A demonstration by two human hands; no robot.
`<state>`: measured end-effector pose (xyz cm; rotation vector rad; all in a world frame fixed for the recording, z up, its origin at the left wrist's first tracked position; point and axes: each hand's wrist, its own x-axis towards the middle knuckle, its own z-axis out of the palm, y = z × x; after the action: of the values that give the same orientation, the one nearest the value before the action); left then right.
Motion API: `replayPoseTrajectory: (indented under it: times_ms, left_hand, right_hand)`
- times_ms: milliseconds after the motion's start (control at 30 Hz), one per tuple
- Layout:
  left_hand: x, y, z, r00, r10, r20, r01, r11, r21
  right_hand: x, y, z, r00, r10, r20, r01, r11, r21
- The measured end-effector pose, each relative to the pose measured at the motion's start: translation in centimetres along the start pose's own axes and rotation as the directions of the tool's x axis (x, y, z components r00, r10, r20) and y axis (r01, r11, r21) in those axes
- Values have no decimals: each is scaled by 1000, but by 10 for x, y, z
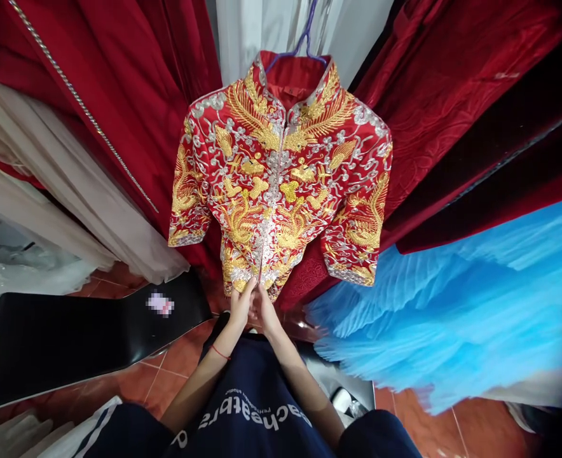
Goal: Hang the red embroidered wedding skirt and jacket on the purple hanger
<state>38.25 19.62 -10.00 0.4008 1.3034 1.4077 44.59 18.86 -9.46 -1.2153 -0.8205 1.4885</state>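
A red jacket (281, 184) with dense gold and silver embroidery hangs in front of me on a purple hanger (304, 41). Its front edges meet along the middle, down to the lower hem. My left hand (243, 305) is closed at the bottom of the front opening, thumb on the embroidered edge. Right beside it, my right hand (266, 308) pinches the same hem from the other side. The fingertips of both hands are partly hidden, so any fastener between them cannot be seen.
Dark red gowns (119, 76) hang at the left, with pale tulle (90, 184) beside them. A fluffy blue dress (452, 299) fills the right side. On the lower left, a black bench (71, 343) stands on red floor tiles (166, 375) with a small blurred item (160, 304) on it.
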Motion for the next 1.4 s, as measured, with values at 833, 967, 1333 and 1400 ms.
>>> replayPoseTrajectory:
  times_ms: [833, 967, 1333, 1400]
  left_hand:
    - [8, -16, -21, 978, 194, 76, -198, 980, 37]
    - [9, -13, -20, 977, 207, 50, -209, 976, 57]
    - [16, -30, -25, 978, 177, 114, -189, 976, 105]
    - [23, -32, -26, 978, 170, 121, -185, 975, 122]
  right_hand:
    - [4, -33, -8, 978, -204, -39, 192, 958, -211]
    - [11, -34, 2, 992, -123, -13, 122, 991, -62]
    - [31, -118, 19, 979, -194, -53, 199, 973, 113]
    - [36, -135, 25, 970, -235, -58, 239, 966, 100]
